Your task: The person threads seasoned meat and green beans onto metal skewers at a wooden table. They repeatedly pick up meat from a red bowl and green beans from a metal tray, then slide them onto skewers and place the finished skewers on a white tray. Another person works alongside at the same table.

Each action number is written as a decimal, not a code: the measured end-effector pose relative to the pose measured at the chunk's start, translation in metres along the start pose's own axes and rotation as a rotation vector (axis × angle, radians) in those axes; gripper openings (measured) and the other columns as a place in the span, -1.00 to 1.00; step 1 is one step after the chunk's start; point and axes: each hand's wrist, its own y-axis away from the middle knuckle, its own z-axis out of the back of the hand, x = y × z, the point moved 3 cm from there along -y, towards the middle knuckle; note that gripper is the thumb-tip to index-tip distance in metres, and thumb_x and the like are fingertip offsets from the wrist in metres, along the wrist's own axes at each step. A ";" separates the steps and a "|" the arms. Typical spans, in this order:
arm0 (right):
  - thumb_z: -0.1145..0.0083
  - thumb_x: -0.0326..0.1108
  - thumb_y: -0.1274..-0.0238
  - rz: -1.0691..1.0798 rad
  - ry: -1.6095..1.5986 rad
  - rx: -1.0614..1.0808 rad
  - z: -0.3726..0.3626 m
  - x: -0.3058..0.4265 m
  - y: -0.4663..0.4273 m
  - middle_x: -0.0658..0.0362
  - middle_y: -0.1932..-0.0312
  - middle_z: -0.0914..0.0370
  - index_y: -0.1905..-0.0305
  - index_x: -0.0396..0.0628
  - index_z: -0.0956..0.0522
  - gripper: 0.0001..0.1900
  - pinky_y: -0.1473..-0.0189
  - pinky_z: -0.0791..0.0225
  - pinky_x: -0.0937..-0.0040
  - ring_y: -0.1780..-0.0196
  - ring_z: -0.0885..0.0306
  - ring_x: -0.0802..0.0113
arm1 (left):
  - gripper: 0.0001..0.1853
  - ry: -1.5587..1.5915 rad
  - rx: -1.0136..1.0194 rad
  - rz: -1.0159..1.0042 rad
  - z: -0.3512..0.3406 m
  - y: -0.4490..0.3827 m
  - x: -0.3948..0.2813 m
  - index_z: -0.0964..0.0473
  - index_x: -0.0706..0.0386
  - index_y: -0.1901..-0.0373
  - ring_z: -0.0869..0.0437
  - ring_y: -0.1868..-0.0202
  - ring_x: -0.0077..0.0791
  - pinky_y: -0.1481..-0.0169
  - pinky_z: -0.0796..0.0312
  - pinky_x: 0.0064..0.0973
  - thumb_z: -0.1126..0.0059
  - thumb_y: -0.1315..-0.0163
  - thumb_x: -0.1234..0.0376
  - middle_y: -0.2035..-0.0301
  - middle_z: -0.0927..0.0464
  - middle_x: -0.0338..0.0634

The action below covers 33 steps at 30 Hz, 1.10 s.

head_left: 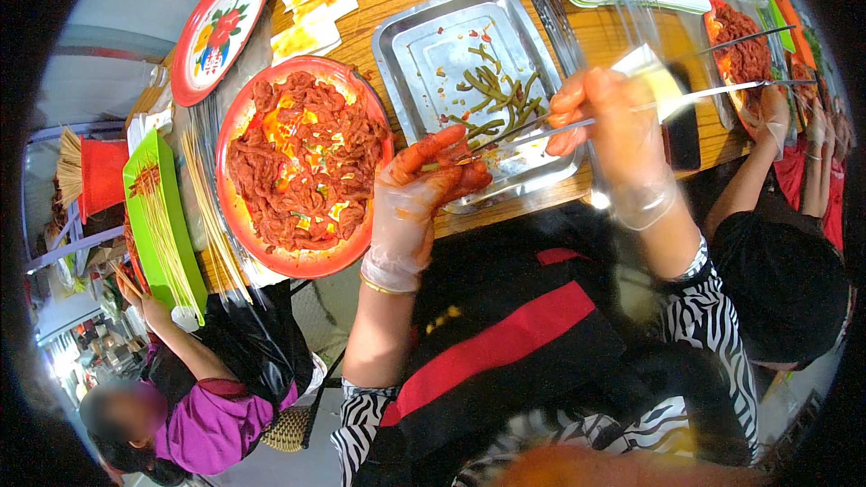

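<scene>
In a stained clear plastic glove, my left hand [406, 210] pinches a small piece of red-coated meat [457, 154] at the tips of metal skewers. My right hand [619, 122], also gloved and blurred, grips the metal skewers [720, 90], which stick out past it to the right. A blurred white and yellow piece [659, 84] shows by the right knuckles; whether it is held I cannot tell. Beyond both hands lies a steel tray [426, 47] with cut green beans [497, 91] on it. Left of my left hand, a red-rimmed enamel plate [226, 216] bears red marinated meat strips [331, 199].
A floral enamel plate [196, 71] leans at the far left, near stained papers [308, 34]. Bamboo skewers [206, 203] lie beside a green tray [179, 237]. More metal skewers [541, 0] lie behind the steel tray. Co-workers sit at left [216, 426] and right [778, 277].
</scene>
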 end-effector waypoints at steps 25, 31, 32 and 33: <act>0.21 -0.01 -0.37 -0.012 0.062 0.057 0.005 0.002 -0.009 0.04 0.50 -0.54 0.37 -0.29 -0.50 -0.50 0.51 -0.46 0.54 0.53 -0.59 0.32 | -0.54 -0.278 -0.027 -0.166 -0.012 0.004 -0.007 -0.35 0.31 -0.13 -0.63 0.20 -0.44 0.07 -0.50 -0.50 -0.11 -0.14 0.57 0.21 -0.59 -0.07; 0.20 -0.01 -0.38 -0.003 0.011 0.018 0.005 -0.002 -0.004 0.03 0.51 -0.54 0.35 -0.32 -0.51 -0.49 0.50 -0.45 0.51 0.53 -0.59 0.31 | -0.59 -0.189 -0.083 -0.105 -0.008 0.002 -0.005 -0.39 0.36 -0.06 -0.64 0.25 -0.39 0.12 -0.52 -0.48 -0.12 -0.13 0.57 0.23 -0.59 -0.05; 0.19 -0.02 -0.38 -0.006 0.004 0.006 0.004 -0.002 -0.003 0.03 0.51 -0.54 0.35 -0.32 -0.51 -0.50 0.49 -0.46 0.51 0.53 -0.59 0.31 | -0.61 -0.174 -0.083 -0.095 -0.007 0.001 -0.004 -0.40 0.37 -0.04 -0.64 0.26 -0.38 0.13 -0.53 -0.48 -0.12 -0.13 0.57 0.24 -0.58 -0.04; 0.19 -0.02 -0.37 -0.008 -0.003 -0.008 0.003 -0.001 -0.001 0.02 0.51 -0.54 0.35 -0.32 -0.51 -0.50 0.48 -0.46 0.50 0.52 -0.59 0.31 | -0.62 -0.167 -0.091 -0.088 -0.006 0.000 -0.003 -0.41 0.37 -0.03 -0.64 0.27 -0.38 0.15 -0.53 -0.48 -0.13 -0.13 0.56 0.24 -0.58 -0.05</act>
